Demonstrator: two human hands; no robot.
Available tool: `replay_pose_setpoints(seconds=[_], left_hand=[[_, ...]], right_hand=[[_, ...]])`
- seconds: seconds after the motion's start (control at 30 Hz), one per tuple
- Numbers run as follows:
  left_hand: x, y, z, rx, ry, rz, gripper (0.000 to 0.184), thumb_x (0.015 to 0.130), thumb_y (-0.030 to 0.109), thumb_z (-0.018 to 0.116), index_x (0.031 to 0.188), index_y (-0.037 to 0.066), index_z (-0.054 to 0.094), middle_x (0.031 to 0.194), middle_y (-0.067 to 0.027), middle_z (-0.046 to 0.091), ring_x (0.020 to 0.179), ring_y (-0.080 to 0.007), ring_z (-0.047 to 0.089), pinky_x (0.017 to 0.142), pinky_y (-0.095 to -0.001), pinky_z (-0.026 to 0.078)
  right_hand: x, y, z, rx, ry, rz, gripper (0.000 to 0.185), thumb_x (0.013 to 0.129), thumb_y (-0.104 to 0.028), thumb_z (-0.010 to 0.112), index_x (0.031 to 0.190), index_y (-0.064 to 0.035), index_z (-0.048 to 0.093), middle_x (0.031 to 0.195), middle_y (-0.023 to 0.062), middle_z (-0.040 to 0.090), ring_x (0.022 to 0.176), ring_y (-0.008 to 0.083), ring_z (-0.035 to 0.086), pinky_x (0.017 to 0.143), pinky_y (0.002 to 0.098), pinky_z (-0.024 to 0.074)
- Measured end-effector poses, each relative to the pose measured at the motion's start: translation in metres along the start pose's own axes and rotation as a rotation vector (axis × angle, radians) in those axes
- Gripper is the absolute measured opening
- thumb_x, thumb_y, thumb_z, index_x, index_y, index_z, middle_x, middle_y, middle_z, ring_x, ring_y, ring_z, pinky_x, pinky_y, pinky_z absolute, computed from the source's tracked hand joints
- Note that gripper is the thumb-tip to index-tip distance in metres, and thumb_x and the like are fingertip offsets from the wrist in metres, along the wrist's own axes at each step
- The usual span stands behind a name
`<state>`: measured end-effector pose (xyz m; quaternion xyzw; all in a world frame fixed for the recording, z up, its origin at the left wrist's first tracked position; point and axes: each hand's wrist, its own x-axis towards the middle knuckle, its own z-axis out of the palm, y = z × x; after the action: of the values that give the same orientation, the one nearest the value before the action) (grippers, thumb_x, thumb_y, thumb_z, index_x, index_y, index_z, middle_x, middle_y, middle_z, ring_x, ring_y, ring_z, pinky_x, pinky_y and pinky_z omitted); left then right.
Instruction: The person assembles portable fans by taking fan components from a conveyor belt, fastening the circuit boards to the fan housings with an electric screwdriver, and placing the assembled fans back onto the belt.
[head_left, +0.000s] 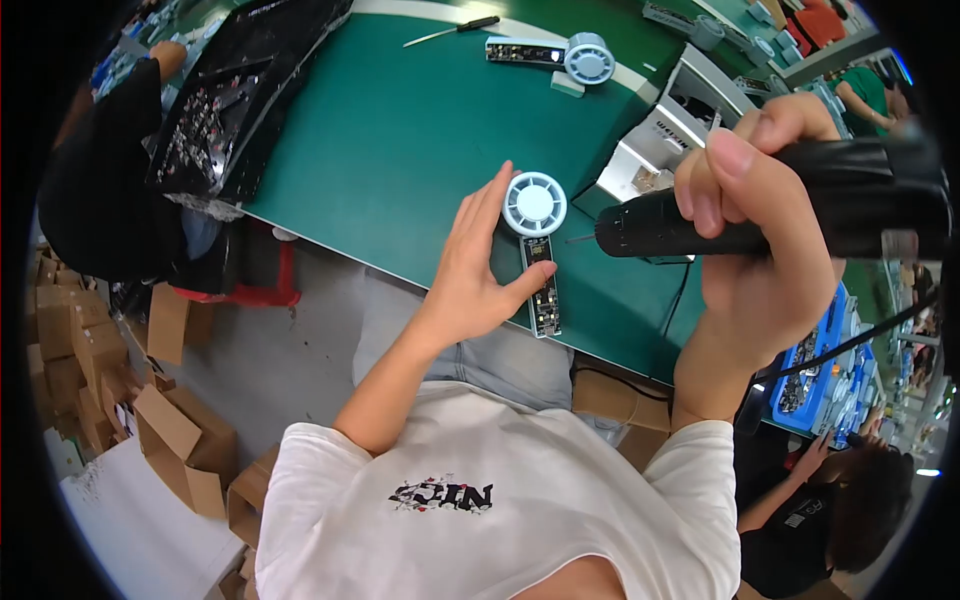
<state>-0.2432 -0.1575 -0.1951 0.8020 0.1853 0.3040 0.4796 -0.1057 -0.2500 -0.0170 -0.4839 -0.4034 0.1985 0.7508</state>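
Observation:
A light-blue handheld fan (pixel 535 204) lies on the green table, its opened handle showing a circuit board (pixel 541 290) and pointing toward my body. My left hand (pixel 473 262) grips the fan from the left, fingers along the round head and thumb on the board. Raised to the right, my right hand (pixel 765 200) is wrapped around a black electric screwdriver (pixel 655 225). Its thin bit points left, near the fan's neck but apart from it.
Farther back lie a second fan (pixel 588 60) and a hand screwdriver (pixel 455 30). A black tray (pixel 215 125) of small parts is at left. A metal screw dispenser (pixel 655 140) stands at right. A cable hangs from the table edge. Co-workers sit on both sides.

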Motion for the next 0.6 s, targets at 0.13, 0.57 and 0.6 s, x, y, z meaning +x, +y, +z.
replay_pose_setpoints(seconds=[0.13, 0.57, 0.6], left_hand=[[0.004, 0.001, 0.001, 0.008, 0.015, 0.025, 0.098, 0.069, 0.014, 0.084, 0.149, -0.004, 0.031, 0.140, -0.0213, 0.049, 0.128, -0.0377, 0.046, 0.107, -0.0441, 0.036], [0.006, -0.003, -0.001, -0.016, 0.039, 0.011, 0.081, 0.073, 0.015, 0.083, 0.140, -0.001, 0.043, 0.134, -0.0204, 0.053, 0.122, -0.0376, 0.051, 0.104, -0.0432, 0.040], [0.005, -0.002, -0.001, -0.031, 0.042, 0.001, 0.079, 0.072, 0.014, 0.083, 0.139, -0.001, 0.043, 0.133, -0.0202, 0.053, 0.122, -0.0375, 0.051, 0.104, -0.0430, 0.040]], right_hand=[[-0.004, 0.008, 0.009, -0.209, 0.034, 0.014, 0.021, 0.080, -0.004, 0.063, 0.093, 0.0050, 0.050, 0.063, 0.0066, 0.044, 0.052, 0.0159, 0.048, 0.057, 0.0328, 0.0424], [-0.001, 0.004, -0.032, -0.524, -0.360, -0.070, 0.040, 0.075, 0.014, 0.055, 0.114, 0.0081, 0.060, 0.095, 0.0122, 0.046, 0.072, 0.0173, 0.053, 0.063, 0.0324, 0.0438], [-0.001, 0.004, -0.030, -0.523, -0.339, -0.074, 0.036, 0.077, 0.011, 0.055, 0.113, 0.0084, 0.060, 0.094, 0.0119, 0.046, 0.070, 0.0170, 0.052, 0.063, 0.0322, 0.0435]])
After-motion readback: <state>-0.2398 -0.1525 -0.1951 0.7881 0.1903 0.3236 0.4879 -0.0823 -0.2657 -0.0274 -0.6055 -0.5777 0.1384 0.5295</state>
